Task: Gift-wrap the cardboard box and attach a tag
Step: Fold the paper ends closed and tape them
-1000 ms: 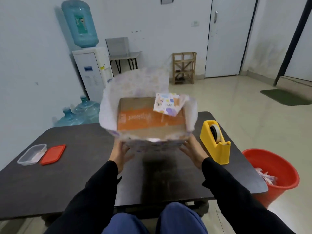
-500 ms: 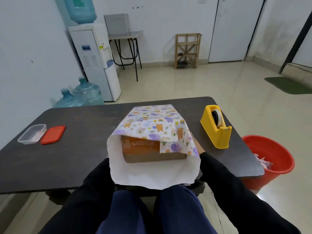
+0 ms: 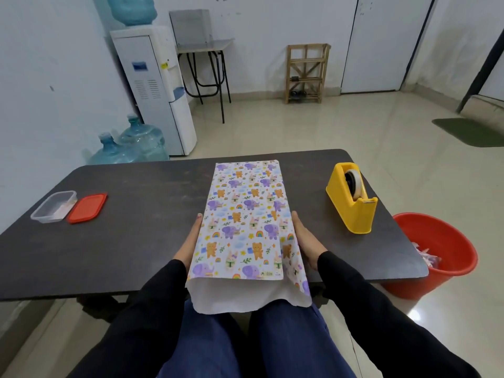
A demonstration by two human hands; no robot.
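Paper: wrapping paper point(image 3: 245, 219) printed with purple elephants, orange bears, rabbits and rainbows covers the box, which is fully hidden; the top lies smooth and flat, with a straight printed edge near me.
Place: the parcel lies lengthwise down the middle of the dark table point(image 3: 141, 230), from its far edge to its near edge.
Overhang: a plain white flap, the paper's underside, hangs past the near edge over my lap, its rim curved and a little ragged.
Left hand: my left hand point(image 3: 189, 241) lies flat against the parcel's left side, fingers straight and pressed together.
Right hand: my right hand point(image 3: 306, 241) presses flat on the right side the same way, fingers together.
Tape: a glossy yellow tape dispenser point(image 3: 351, 200), wedge-shaped, stands near the table's right edge, well apart from the parcel.
Container: a clear plastic tub point(image 3: 53, 206) sits by the left edge, its red lid point(image 3: 87, 208) just beside it.
Floor: a red bucket point(image 3: 436, 255) stands beyond the table's near right corner.
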